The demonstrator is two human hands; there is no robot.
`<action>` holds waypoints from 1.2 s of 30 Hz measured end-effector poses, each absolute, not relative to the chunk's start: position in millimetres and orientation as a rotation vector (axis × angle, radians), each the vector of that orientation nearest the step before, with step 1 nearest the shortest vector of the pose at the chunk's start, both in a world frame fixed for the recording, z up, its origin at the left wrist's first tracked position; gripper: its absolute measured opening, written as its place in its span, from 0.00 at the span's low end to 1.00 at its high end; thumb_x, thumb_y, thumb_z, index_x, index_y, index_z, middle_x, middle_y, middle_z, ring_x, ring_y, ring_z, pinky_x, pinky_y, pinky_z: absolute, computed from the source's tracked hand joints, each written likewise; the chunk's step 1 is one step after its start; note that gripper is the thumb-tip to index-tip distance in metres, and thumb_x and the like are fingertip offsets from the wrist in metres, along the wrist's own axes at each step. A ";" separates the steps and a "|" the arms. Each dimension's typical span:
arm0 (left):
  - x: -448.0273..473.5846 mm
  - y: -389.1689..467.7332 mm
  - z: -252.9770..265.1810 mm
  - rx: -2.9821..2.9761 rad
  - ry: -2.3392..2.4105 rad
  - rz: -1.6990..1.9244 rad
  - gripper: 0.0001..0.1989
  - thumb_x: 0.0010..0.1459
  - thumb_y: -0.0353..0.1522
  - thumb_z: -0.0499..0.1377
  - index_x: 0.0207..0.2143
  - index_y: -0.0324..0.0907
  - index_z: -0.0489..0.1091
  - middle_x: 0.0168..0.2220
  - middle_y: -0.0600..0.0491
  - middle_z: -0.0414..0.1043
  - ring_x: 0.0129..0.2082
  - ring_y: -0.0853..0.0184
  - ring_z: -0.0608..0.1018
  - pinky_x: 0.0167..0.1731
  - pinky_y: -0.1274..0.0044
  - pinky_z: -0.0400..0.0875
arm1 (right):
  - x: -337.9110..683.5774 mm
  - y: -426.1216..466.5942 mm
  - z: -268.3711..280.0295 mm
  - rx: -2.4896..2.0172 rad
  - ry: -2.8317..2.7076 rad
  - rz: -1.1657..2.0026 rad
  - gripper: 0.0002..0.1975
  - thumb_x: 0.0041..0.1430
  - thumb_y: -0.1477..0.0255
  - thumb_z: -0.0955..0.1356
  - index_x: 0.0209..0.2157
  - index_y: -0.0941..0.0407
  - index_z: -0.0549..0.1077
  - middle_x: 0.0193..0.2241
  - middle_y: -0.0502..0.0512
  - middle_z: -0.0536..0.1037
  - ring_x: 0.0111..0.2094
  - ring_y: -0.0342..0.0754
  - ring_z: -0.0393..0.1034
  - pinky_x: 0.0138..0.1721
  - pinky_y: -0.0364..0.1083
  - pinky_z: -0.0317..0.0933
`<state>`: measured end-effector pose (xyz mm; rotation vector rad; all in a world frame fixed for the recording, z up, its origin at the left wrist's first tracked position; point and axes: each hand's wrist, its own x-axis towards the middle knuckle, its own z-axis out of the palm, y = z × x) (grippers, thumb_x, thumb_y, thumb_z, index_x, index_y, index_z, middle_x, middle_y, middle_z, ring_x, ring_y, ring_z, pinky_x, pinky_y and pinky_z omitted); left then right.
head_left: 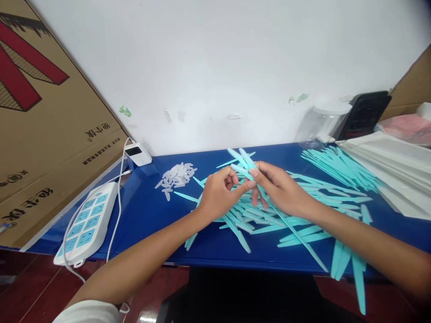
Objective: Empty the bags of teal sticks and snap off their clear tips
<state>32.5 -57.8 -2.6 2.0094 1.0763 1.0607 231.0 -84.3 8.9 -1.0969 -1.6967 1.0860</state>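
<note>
Several slim turquoise plastic sticks, shaped like eyebrow razors (247,159), are fanned out in my right hand (279,186), pinched between thumb and fingers. A long one slants down from this hand toward the table's front edge. My left hand (218,190) is close beside it, fingers curled in and thumb reaching across to the held razors. Whether anything small sits inside those curled fingers is hidden. Beneath both hands spreads a loose heap of similar turquoise razors (239,220). Left of the heap lies a small pile of translucent, cap-like pieces (177,176).
On the blue table (144,215), a white power strip (89,224) with cables and a small white device (138,154) are at left. A cardboard box (67,134) rises beyond. At right are a neater razor bundle (340,166), white sheets (397,170) and a clear jar (326,121).
</note>
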 end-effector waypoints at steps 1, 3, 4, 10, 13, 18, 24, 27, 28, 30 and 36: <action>32.4 -57.7 -4.0 1.998 1.069 1.052 0.24 0.57 0.51 0.71 0.32 0.43 0.65 0.22 0.62 0.56 0.23 0.72 0.59 0.25 0.76 0.53 | 231.6 -84.7 9.4 -1.113 -1.698 1.128 0.22 0.70 0.48 0.66 0.36 0.52 0.65 0.21 0.44 0.66 0.19 0.43 0.62 0.21 0.44 0.56; 32.7 -57.7 -5.9 1.978 1.026 1.023 0.24 0.56 0.51 0.71 0.34 0.44 0.66 0.22 0.63 0.55 0.23 0.73 0.59 0.25 0.76 0.53 | 233.6 -84.6 10.7 -1.123 -1.737 1.115 0.22 0.70 0.48 0.65 0.35 0.52 0.65 0.19 0.42 0.62 0.17 0.41 0.55 0.19 0.44 0.52; 32.9 -57.5 -6.1 1.960 1.002 1.011 0.24 0.58 0.51 0.70 0.35 0.43 0.66 0.22 0.63 0.55 0.23 0.73 0.58 0.25 0.76 0.53 | 235.1 -84.1 11.6 -1.114 -1.771 1.073 0.22 0.70 0.48 0.65 0.34 0.52 0.65 0.19 0.42 0.61 0.18 0.41 0.55 0.20 0.44 0.52; 29.0 -47.4 -0.5 1.836 0.961 1.154 0.28 0.71 0.55 0.53 0.27 0.43 0.57 0.24 0.59 0.50 0.23 0.72 0.54 0.23 0.75 0.50 | 244.6 -80.6 16.4 -1.138 -1.968 0.839 0.26 0.71 0.48 0.65 0.29 0.55 0.72 0.21 0.46 0.63 0.22 0.41 0.56 0.26 0.44 0.54; 25.4 -42.3 0.5 1.889 0.991 1.188 0.30 0.71 0.56 0.50 0.25 0.43 0.56 0.24 0.58 0.50 0.24 0.71 0.55 0.24 0.75 0.51 | 245.3 -81.7 16.8 -1.147 -2.000 0.835 0.27 0.71 0.47 0.64 0.29 0.55 0.75 0.20 0.46 0.61 0.21 0.41 0.53 0.24 0.44 0.50; 24.2 -42.2 -2.6 1.986 1.003 1.141 0.33 0.73 0.56 0.45 0.23 0.42 0.53 0.23 0.56 0.51 0.25 0.70 0.56 0.26 0.73 0.50 | 244.7 -83.0 15.5 -1.146 -2.011 0.821 0.28 0.72 0.47 0.64 0.28 0.55 0.74 0.22 0.47 0.68 0.21 0.41 0.55 0.25 0.44 0.52; 25.0 -43.4 -1.9 2.090 0.975 1.081 0.30 0.75 0.53 0.46 0.24 0.43 0.49 0.24 0.57 0.46 0.25 0.70 0.52 0.27 0.73 0.48 | 248.3 -80.6 13.4 -1.085 -2.146 0.856 0.27 0.75 0.51 0.62 0.26 0.55 0.70 0.22 0.47 0.72 0.22 0.42 0.62 0.29 0.45 0.57; 24.2 -43.0 0.3 2.124 0.927 1.063 0.29 0.76 0.50 0.47 0.25 0.43 0.48 0.25 0.58 0.45 0.26 0.70 0.52 0.28 0.72 0.47 | 249.5 -81.4 14.9 -1.074 -2.162 0.903 0.28 0.75 0.51 0.61 0.26 0.54 0.68 0.22 0.48 0.71 0.23 0.42 0.63 0.30 0.45 0.58; 23.8 -42.7 1.0 2.131 0.906 1.046 0.28 0.76 0.50 0.47 0.25 0.43 0.48 0.25 0.58 0.46 0.26 0.70 0.52 0.28 0.72 0.48 | 249.9 -82.0 15.8 -1.077 -2.160 0.924 0.27 0.75 0.51 0.61 0.26 0.54 0.68 0.22 0.47 0.71 0.23 0.42 0.63 0.30 0.45 0.58; 23.0 -42.2 2.0 2.142 0.868 1.013 0.27 0.76 0.49 0.48 0.26 0.43 0.50 0.26 0.58 0.47 0.26 0.70 0.54 0.29 0.73 0.49 | 250.8 -83.0 17.6 -1.092 -2.147 0.988 0.25 0.74 0.50 0.62 0.29 0.54 0.67 0.22 0.47 0.71 0.22 0.42 0.62 0.28 0.44 0.58; 19.5 -39.7 4.8 2.188 0.822 0.990 0.25 0.76 0.46 0.48 0.27 0.43 0.51 0.26 0.58 0.47 0.26 0.70 0.54 0.29 0.73 0.50 | 253.3 -80.3 17.2 -1.095 -2.149 1.084 0.23 0.73 0.49 0.62 0.31 0.53 0.63 0.23 0.46 0.67 0.23 0.42 0.59 0.28 0.44 0.59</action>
